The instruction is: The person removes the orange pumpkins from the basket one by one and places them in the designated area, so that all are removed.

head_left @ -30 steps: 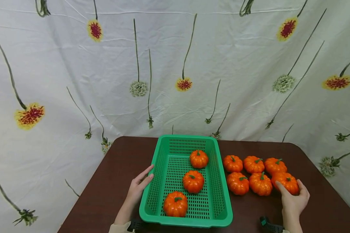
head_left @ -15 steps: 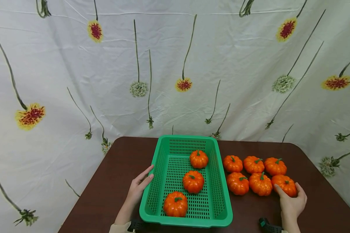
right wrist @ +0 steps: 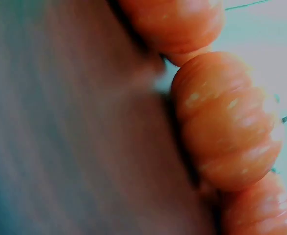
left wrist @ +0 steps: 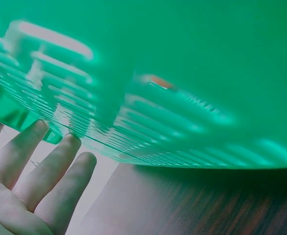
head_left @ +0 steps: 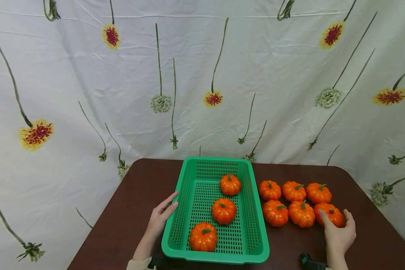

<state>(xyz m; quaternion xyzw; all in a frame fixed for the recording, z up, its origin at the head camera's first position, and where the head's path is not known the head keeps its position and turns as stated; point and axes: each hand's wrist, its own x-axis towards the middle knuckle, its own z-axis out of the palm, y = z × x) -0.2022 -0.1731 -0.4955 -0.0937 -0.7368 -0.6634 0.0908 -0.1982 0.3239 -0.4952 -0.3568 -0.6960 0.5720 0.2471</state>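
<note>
My right hand [head_left: 340, 234] has its thumb and fingers on opposite sides of a small orange pumpkin [head_left: 331, 215], the front right one of a two-row group on the table. The fingers do not show clearly in the right wrist view, where glossy pumpkins [right wrist: 226, 122] fill the right side. At the left wall of a green plastic basket [head_left: 167, 240], my left hand [head_left: 158, 221] lies with fingers extended, tips at the rim. The left wrist view shows these straight fingers [left wrist: 50, 171] beside the slotted wall. Three pumpkins [head_left: 203, 237] sit inside the basket.
Several more pumpkins [head_left: 302, 214] stand close together right of the basket. The dark brown table [head_left: 128, 210] has rounded far corners. A white cloth with printed flowers [head_left: 202, 75] hangs behind it. Black straps [head_left: 312, 261] are on my wrists.
The pumpkin at my right hand has shifted slightly down in the view and sits level beside its neighbours. My right fingers have spread a little since half a second ago. The left hand stays put.
</note>
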